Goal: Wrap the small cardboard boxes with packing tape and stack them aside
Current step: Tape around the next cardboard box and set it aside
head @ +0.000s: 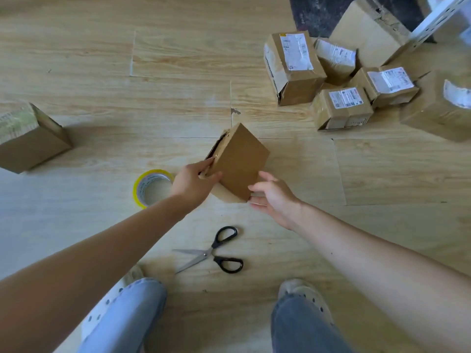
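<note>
A small plain cardboard box (239,159) stands tilted on the wooden floor in the middle of the view. My left hand (193,180) grips its left end, thumb on the top face and fingers along the torn flap side. My right hand (274,197) is at the box's near right corner, fingers relaxed and spread, fingertips touching or just off the cardboard. A roll of packing tape with a yellow rim (152,188) lies flat on the floor just left of my left hand. Black-handled scissors (216,250) lie open on the floor in front of my knees.
A heap of several labelled cardboard boxes (341,80) fills the far right. One single box (30,138) sits alone at the left edge. A white metal rack leg (438,20) and a dark mat (318,14) lie at the top right. My knees and shoes are at the bottom.
</note>
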Motion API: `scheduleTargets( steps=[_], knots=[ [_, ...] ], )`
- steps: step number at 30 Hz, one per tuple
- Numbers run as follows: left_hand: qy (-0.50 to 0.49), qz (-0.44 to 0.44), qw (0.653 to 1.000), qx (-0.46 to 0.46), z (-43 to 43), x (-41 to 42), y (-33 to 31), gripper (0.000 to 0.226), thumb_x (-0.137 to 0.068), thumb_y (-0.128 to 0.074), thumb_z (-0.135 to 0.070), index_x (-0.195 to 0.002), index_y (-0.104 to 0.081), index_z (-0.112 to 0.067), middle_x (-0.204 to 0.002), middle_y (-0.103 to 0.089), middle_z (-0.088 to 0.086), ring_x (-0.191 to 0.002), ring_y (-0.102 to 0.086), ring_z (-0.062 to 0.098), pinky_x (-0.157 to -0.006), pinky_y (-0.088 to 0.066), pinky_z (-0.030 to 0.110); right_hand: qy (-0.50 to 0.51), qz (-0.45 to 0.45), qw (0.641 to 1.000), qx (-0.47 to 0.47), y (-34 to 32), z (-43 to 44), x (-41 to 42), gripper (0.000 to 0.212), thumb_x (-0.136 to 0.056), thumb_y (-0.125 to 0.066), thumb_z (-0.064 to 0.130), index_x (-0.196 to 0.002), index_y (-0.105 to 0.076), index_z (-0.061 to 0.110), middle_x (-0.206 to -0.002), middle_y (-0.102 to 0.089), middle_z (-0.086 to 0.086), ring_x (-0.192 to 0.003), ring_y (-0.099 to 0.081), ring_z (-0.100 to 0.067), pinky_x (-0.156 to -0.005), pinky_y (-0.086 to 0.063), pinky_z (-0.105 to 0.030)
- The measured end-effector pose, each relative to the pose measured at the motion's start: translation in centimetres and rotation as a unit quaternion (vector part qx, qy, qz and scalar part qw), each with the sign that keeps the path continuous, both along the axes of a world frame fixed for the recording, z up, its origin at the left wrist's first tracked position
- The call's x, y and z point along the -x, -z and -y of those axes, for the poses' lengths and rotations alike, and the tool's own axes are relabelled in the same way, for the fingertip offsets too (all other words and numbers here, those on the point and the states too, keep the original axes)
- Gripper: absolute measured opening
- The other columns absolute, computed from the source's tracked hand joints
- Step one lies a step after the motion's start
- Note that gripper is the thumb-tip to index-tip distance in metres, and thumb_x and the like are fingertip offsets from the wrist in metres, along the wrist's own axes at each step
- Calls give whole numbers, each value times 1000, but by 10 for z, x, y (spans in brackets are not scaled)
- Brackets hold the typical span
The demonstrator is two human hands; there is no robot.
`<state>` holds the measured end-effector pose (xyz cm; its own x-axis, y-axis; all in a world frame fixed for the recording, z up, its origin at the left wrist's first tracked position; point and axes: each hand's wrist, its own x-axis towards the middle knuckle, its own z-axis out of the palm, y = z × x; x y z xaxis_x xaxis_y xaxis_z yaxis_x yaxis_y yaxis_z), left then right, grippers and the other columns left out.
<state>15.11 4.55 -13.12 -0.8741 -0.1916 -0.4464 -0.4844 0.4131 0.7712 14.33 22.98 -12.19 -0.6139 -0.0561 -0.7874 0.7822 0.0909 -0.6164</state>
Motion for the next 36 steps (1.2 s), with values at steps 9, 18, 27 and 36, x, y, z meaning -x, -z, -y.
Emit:
scheduleTargets(
  steps=[9,18,27,36],
  knots=[
    [60,-78,994,49,5,-17,22,53,-87,-67,-24,-136,-48,-22,-135,-46,-1,-114,-50,12,-92,-39,24,-46,-16,998,-40,22,8,-20,74,-94,-57,11,-152,-14,25,-124,-60,-8,-105,-63,-22,-84,-52,-35],
    [105,-74,990,49,11,-26,29,55,-88,-67,-29,-138,-44,-31,-155,-22,4,-128,-46,25,-102,-44,42,-64,-181,969,-158,5,-7,17,68,-96,-55,40,-153,-21,24,-160,-20,1,-145,-24,-17,-110,-24,-32],
    [85,-84,992,-28,9,-50,25,58,-77,-75,0,-125,-61,-28,-151,-35,11,-142,-10,2,-106,-43,41,-12,-180,969,-169,10,-4,3,33,-97,-50,46,-108,-60,16,-99,-58,17,-84,-52,1,-67,-36,-10],
    [105,-165,980,23,20,-51,32,60,-75,-62,19,-122,-49,-16,-150,-32,-12,-127,-48,20,-100,-44,30,2,-197,972,-124,20,-3,-38,52,-97,-57,29,-145,-37,23,-146,-44,-1,-128,-46,-14,-108,-40,-35]
  ],
)
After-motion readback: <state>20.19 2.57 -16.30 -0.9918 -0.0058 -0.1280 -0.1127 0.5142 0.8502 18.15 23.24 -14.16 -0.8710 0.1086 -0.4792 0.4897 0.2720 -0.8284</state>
